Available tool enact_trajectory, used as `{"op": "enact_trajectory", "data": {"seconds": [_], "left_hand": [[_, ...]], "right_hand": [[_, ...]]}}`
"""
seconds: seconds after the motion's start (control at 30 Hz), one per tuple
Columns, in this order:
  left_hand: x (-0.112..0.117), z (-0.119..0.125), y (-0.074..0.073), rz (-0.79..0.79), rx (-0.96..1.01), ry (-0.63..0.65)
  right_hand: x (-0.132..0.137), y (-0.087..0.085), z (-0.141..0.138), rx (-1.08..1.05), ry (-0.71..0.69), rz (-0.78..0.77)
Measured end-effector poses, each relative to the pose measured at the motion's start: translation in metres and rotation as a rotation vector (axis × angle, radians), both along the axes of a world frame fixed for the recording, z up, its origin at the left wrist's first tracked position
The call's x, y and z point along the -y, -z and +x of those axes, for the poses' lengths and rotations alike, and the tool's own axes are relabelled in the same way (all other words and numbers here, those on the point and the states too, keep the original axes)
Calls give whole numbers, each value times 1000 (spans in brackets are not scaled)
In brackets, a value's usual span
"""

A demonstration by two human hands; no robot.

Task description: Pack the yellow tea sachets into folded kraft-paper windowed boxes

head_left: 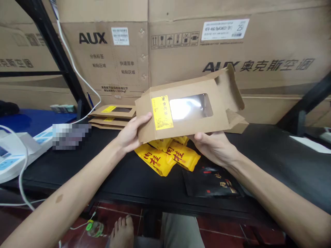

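Note:
Both my hands hold a brown kraft box (pixel 186 112) above the black table (pixel 271 155). The box has a clear window, a yellow label, and flaps open at its right end. My left hand (pixel 130 134) grips the box's left end, thumb on the front. My right hand (pixel 213 146) supports it from below at the right, fingers curled under. Directly beneath the box lie yellow pouches (pixel 168 156) with red characters. A black pouch (pixel 212 182) lies by my right wrist.
A stack of flat kraft boxes (pixel 112 115) sits at the back left of the table. A white machine (pixel 15 151) with a white cable (pixel 77 74) stands at the left. Large cardboard cartons (pixel 258 51) form a wall behind. My bare foot (pixel 122 232) shows below the table edge.

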State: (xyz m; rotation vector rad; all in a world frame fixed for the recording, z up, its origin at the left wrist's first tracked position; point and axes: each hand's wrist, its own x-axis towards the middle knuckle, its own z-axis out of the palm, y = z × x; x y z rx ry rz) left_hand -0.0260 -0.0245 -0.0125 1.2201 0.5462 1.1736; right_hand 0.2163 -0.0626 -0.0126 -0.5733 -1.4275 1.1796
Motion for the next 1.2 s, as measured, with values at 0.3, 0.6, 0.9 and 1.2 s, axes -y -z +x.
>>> {"op": "enact_trajectory", "data": {"seconds": [0.3, 0.6, 0.9, 1.2], "left_hand": [[-4, -1, 7, 98, 36, 36], [-5, -18, -38, 232, -135, 53], [-3, -8, -31, 150, -281, -12], [3, 6, -18, 163, -147, -69]], "right_hand": [[-9, 3, 5, -83, 142, -88], [-11, -6, 13, -3, 298, -105], [-19, -2, 20, 116, 557, 153], [-20, 12, 34, 831, 577, 796]]}}
